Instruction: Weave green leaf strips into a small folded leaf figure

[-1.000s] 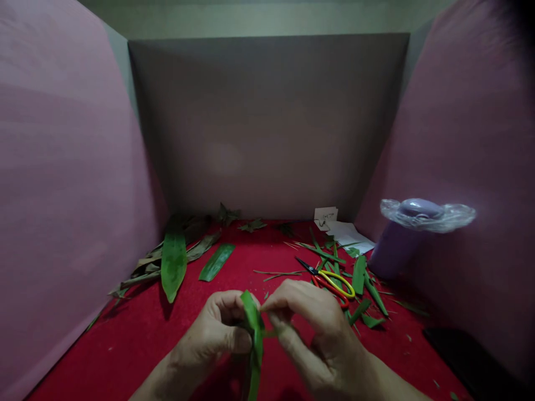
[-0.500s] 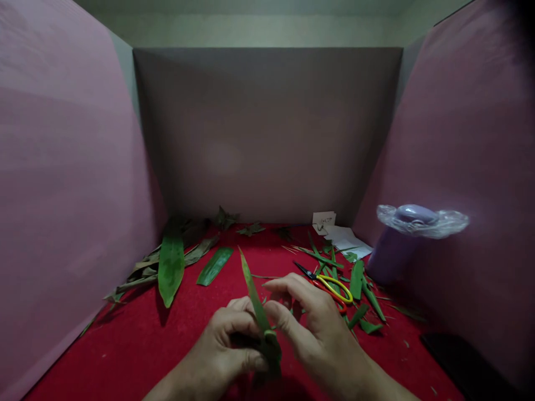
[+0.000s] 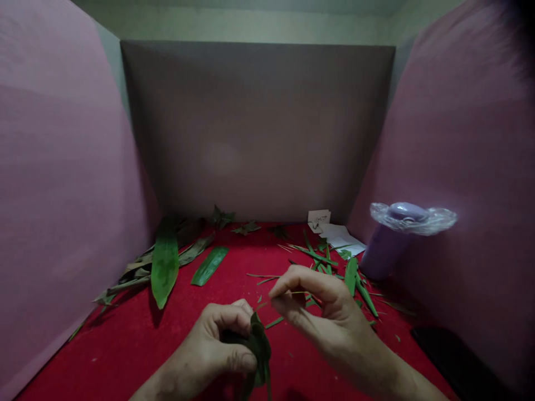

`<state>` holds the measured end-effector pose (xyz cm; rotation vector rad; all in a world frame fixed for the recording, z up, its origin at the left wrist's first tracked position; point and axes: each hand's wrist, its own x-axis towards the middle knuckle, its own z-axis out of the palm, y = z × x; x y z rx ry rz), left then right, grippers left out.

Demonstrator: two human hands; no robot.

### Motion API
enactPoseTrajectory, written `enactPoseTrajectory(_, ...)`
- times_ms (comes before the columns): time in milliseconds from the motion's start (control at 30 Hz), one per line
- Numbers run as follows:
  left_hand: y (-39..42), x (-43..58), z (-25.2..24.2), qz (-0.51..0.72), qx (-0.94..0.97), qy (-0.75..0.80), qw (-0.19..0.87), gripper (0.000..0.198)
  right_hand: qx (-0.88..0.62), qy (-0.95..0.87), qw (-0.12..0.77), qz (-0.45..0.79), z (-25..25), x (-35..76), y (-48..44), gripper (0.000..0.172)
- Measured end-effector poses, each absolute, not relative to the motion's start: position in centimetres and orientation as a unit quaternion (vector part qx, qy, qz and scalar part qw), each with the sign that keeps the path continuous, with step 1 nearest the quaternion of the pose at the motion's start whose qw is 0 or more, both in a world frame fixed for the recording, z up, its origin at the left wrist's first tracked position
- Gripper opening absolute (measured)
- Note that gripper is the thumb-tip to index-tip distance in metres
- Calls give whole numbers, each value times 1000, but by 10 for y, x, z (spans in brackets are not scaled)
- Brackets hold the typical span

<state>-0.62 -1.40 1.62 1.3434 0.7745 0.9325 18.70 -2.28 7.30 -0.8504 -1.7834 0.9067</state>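
While left hand (image 3: 209, 340) grips folded dark-green leaf (image 3: 259, 348) over red desk (image 3: 137, 351), right hand (image 3: 330, 312) pinches thin strip (image 3: 298, 292) near leaf. Purple bottle (image 3: 382, 250) stands at right, clear plastic (image 3: 438, 220) around lid (image 3: 407, 211); contents hidden. White card (image 3: 319, 219) at back bears handwriting, too small to read.

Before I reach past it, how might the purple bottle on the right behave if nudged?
The purple bottle looks tall for its base, so it might tip. The loose clear plastic around its top may slip under a grip.
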Motion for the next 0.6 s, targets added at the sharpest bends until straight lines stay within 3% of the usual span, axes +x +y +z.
enactPoseTrajectory(100,-12,-9,15,404,545,334,654,12,-343,-731,428,406,72,188,-23,9)
enactPoseTrajectory(200,-12,-10,17,418,520,326,670,16,-327,-768,412,366,74,185,-26,10)
enactPoseTrajectory(600,-15,-11,15,456,492,313,672,17,-329,-790,406,320,73,180,-27,11)
